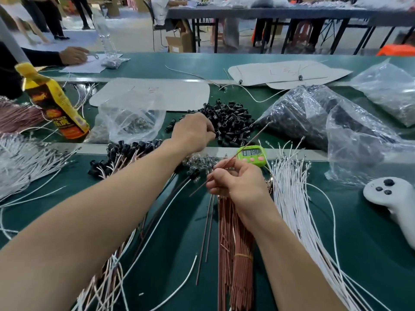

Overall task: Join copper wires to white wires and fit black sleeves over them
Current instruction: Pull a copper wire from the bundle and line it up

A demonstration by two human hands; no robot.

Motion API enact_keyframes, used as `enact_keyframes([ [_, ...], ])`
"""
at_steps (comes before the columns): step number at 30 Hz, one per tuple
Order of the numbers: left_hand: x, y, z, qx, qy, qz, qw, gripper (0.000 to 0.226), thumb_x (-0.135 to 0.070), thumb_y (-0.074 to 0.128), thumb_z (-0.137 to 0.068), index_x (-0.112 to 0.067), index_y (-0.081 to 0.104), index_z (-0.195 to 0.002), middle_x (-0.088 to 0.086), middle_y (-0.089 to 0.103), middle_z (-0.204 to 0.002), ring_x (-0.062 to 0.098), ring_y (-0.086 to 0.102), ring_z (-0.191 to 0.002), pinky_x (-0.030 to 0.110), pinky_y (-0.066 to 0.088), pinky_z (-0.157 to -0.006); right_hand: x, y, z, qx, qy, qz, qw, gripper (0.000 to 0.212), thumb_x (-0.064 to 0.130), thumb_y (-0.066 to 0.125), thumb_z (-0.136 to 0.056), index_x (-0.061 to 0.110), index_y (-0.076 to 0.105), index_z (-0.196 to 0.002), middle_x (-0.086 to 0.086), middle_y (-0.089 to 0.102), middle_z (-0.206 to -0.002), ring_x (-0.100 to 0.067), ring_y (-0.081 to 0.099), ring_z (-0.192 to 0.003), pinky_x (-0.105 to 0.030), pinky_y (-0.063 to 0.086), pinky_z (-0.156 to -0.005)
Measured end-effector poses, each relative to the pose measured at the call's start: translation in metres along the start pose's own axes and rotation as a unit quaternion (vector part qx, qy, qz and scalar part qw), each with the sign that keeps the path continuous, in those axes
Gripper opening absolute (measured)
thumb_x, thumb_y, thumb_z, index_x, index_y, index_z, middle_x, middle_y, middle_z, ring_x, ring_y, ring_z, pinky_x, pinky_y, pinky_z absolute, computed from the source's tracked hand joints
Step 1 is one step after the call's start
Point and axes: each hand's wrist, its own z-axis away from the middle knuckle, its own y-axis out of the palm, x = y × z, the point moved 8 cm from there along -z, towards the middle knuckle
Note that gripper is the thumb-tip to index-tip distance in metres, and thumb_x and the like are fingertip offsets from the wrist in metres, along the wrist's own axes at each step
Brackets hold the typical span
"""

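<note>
My left hand [193,131] reaches forward into the heap of loose black sleeves [229,122], its fingertips curled among them at the heap's left edge. My right hand [235,178] pinches one thin copper wire [251,140] that slants up to the right, its tip over the heap's right side. A tied bundle of copper wires [235,250] lies under my right wrist. White wires [296,198] with metal ends fan out to the right. Finished wires with black sleeves [125,151] lie left of centre.
A green timer [251,154] sits behind my right hand. A yellow bottle [54,104] stands at the left. Clear bags [314,117] of black parts fill the right side. A white controller [390,198] lies far right. Another person's hand [74,55] rests at the back left.
</note>
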Motion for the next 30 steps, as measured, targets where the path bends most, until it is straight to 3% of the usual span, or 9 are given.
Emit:
enact_keyframes([
  [4,0.010,-0.029,0.037,-0.056,-0.056,0.193,0.978,0.006,-0.034,0.083,-0.076,-0.032,0.077,-0.077,-0.018,0.073,-0.066,-0.002,0.068,-0.064,0.015,0.053,-0.061,0.002,-0.001,-0.002,-0.010,-0.014,-0.028,0.999,0.016,-0.005,0.063,-0.097,0.007,0.064,-0.087,-0.011,0.072,-0.070,-0.017,0.067,-0.057,-0.023,0.055,-0.053],
  [8,0.027,-0.037,0.104,-0.025,-0.058,0.336,0.940,0.018,-0.020,0.089,-0.069,-0.029,0.076,-0.079,-0.010,0.077,-0.075,0.006,0.074,-0.070,0.016,0.058,-0.067,0.004,-0.004,-0.002,-0.039,-0.026,-0.060,0.997,0.016,-0.003,0.064,-0.097,0.008,0.064,-0.086,-0.009,0.071,-0.067,-0.016,0.064,-0.053,-0.022,0.052,-0.050],
  [12,0.054,-0.030,0.150,-0.023,-0.069,0.271,0.960,0.032,-0.013,0.091,-0.068,-0.035,0.072,-0.080,-0.011,0.075,-0.073,0.008,0.072,-0.069,0.023,0.058,-0.071,0.007,-0.011,0.002,-0.081,-0.055,-0.062,0.993,0.011,0.000,0.069,-0.094,0.008,0.067,-0.087,-0.009,0.072,-0.067,-0.016,0.066,-0.053,-0.022,0.053,-0.050],
  [17,0.057,-0.022,0.160,-0.023,-0.049,0.263,0.963,0.032,-0.016,0.092,-0.068,-0.039,0.075,-0.081,-0.019,0.074,-0.072,-0.003,0.067,-0.063,0.006,0.046,-0.061,0.014,-0.013,0.009,-0.102,-0.100,-0.023,0.989,0.008,0.000,0.073,-0.092,0.005,0.070,-0.085,-0.011,0.074,-0.069,-0.020,0.070,-0.056,-0.024,0.055,-0.052],
  [30,0.049,-0.023,0.165,-0.043,-0.041,0.302,0.951,0.028,-0.018,0.093,-0.067,-0.039,0.078,-0.080,-0.015,0.076,-0.074,0.000,0.068,-0.065,0.012,0.050,-0.060,0.015,-0.004,0.010,-0.090,-0.128,0.000,0.988,0.009,0.002,0.078,-0.088,0.003,0.071,-0.084,-0.013,0.074,-0.068,-0.028,0.075,-0.060,-0.028,0.059,-0.054],
])
